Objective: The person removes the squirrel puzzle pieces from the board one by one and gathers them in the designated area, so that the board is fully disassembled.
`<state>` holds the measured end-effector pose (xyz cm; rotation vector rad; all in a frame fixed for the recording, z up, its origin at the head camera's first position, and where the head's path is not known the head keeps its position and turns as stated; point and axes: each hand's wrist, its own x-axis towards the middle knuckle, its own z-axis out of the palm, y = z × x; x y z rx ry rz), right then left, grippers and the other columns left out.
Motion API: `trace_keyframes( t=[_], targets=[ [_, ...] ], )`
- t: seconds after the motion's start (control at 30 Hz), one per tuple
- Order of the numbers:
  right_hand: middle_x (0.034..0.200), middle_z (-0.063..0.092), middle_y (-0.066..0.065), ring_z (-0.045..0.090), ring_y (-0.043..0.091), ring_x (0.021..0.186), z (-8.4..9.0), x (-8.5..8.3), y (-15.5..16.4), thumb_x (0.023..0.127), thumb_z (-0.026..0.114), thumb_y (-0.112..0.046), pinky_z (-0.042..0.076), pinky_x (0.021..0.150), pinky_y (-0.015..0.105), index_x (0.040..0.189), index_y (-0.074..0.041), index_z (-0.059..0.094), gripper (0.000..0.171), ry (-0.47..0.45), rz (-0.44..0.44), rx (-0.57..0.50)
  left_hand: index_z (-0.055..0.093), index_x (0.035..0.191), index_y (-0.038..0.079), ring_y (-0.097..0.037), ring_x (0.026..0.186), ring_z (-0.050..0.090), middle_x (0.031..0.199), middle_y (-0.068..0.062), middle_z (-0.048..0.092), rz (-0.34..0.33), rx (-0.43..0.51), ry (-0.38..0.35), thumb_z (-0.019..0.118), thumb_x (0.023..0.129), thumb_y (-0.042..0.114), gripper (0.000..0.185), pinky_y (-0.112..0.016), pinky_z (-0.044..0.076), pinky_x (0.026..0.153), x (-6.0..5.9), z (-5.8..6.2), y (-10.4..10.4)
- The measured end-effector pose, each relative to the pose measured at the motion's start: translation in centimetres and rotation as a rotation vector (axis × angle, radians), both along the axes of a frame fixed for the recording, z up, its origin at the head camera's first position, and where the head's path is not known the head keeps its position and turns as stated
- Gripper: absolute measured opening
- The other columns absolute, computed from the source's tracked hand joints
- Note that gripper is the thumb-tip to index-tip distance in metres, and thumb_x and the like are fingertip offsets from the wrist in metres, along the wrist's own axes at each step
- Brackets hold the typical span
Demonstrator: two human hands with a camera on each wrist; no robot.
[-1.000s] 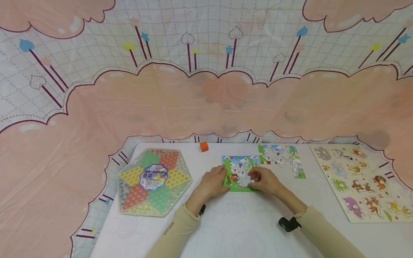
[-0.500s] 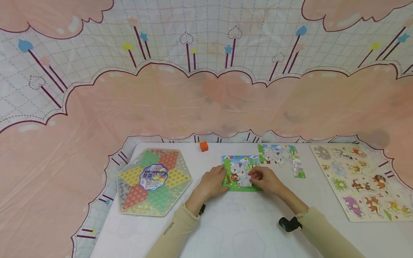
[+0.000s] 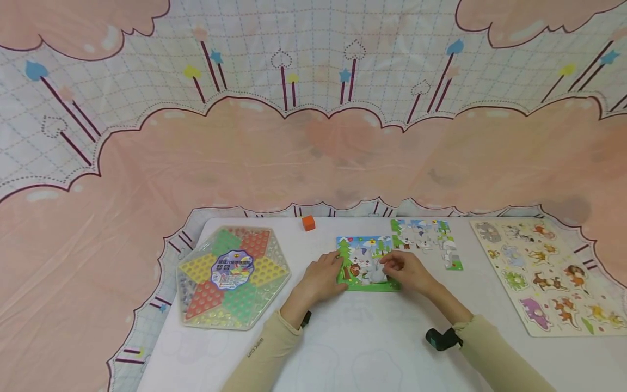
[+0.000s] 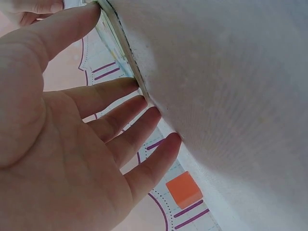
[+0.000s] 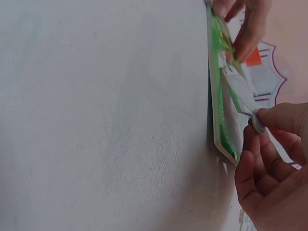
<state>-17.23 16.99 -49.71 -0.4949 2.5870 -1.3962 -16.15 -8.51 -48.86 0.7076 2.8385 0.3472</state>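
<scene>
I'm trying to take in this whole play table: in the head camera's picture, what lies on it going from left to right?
Hexagonal checkers board → orange cube → framed jigsaw, steadied by the left hand while the right hand pinches a piece → loose jigsaw pieces → animal peg board.

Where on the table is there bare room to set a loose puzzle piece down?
Bare cloth lies along the near edge of the table, between the two forearms below the jigsaw board. A smaller gap separates the checkers board from the left hand. It is crowded between the right hand, the loose jigsaw pieces and the animal peg puzzle.
</scene>
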Motion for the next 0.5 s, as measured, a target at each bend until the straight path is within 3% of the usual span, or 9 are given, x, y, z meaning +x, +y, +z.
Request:
trace_keyframes(
  t=[0.5],
  targets=[
    [0.084,0.065,0.01,0.056,0.015,0.071,0.59,-0.01,1.01,0.089,0.067,0.002,0.048,0.06,0.021,0.105,0.008,0.067,0.017,-0.045,-0.051,-0.026,0.048,0.143,0.001,-0.029,0.136,0.041,0.149,-0.013,0.042,0.008,0.002,-0.015,0.07,0.091,0.039,0.068,-0.047,0.044,0.101,0.1,0.24,0.04]
  ],
)
